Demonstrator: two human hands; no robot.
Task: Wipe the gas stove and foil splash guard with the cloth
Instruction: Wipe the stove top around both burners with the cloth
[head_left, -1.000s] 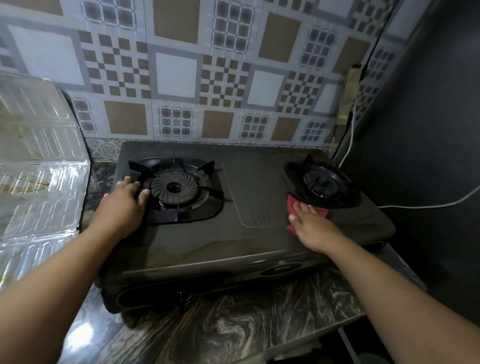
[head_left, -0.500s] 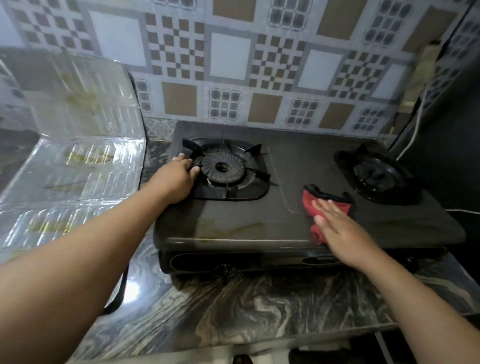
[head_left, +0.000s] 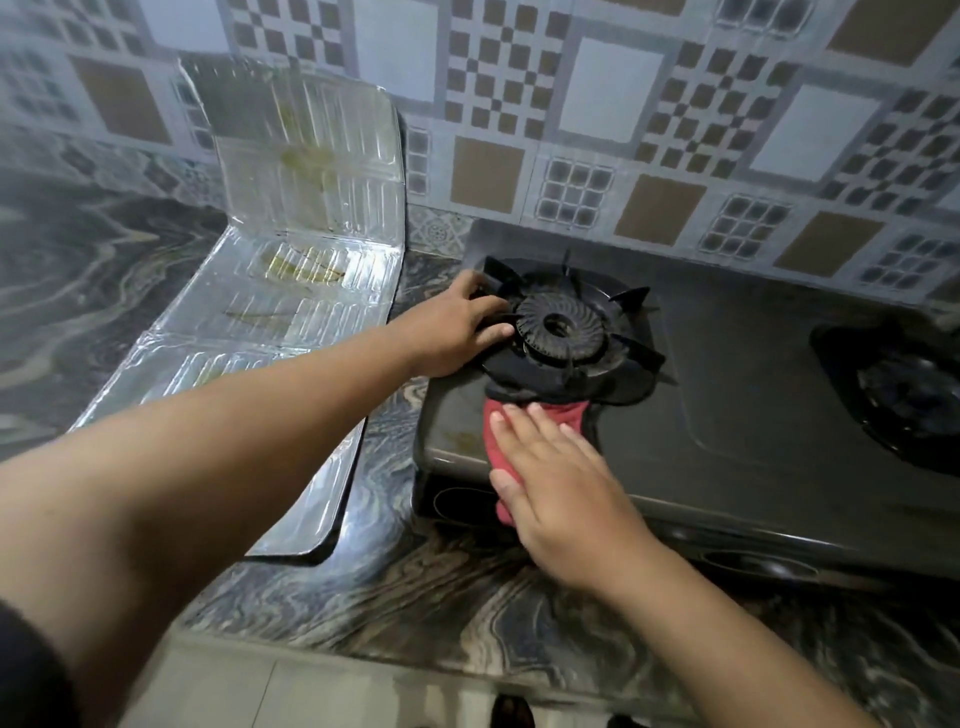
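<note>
Two hands on the stove (head_left: 753, 415). Right hand (head_left: 561, 488) flat, fingers spread, palm pressing the cloth (head_left: 535, 421) onto the stove top at its front left corner; not gripping, just pressing down. Cloth is red, bunched under the palm, one end spilling over the front edge, the far end touching the left burner (head_left: 558, 327) tray. Left hand (head_left: 457, 332) rests open on the stove's left edge, fingertips against the burner grate, holding nothing. Foil guard (head_left: 291, 291) lies just left of the left hand (stained yellow-brown in patches), its back panel tilted up against the tiled wall (head_left: 597, 114), front panels flat on the marbled surface (head_left: 415, 597). Second burner (head_left: 904, 395) well right of the right hand.
</note>
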